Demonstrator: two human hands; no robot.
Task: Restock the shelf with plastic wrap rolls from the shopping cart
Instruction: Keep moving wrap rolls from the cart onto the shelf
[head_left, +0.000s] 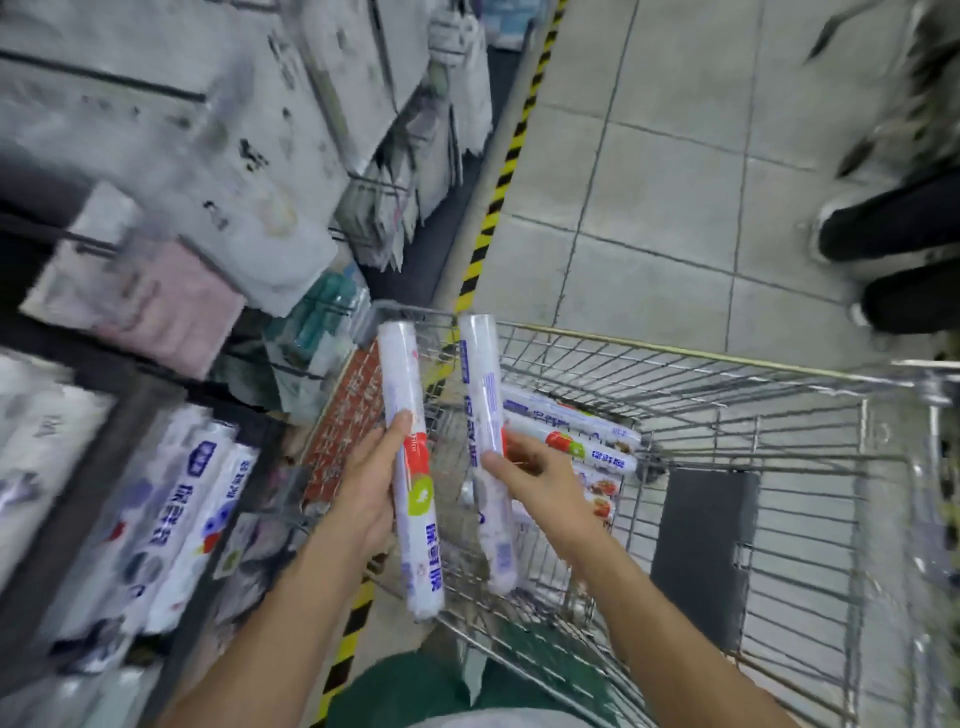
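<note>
Left hand (371, 483) grips one plastic wrap roll (397, 374) | right hand (540, 488) grips a second roll (480, 374) | both up over the shopping cart (727, 361), likely so you carry two to the shelf (150, 410) at once | more rolls (571, 431) wait in the cart

White rolls (410, 467) (blue lettering), yellow-black striped tape (498, 187).

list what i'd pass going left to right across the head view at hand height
shelved rolls → left hand → left-held roll → right-held roll → right hand → dark cart panel
</note>
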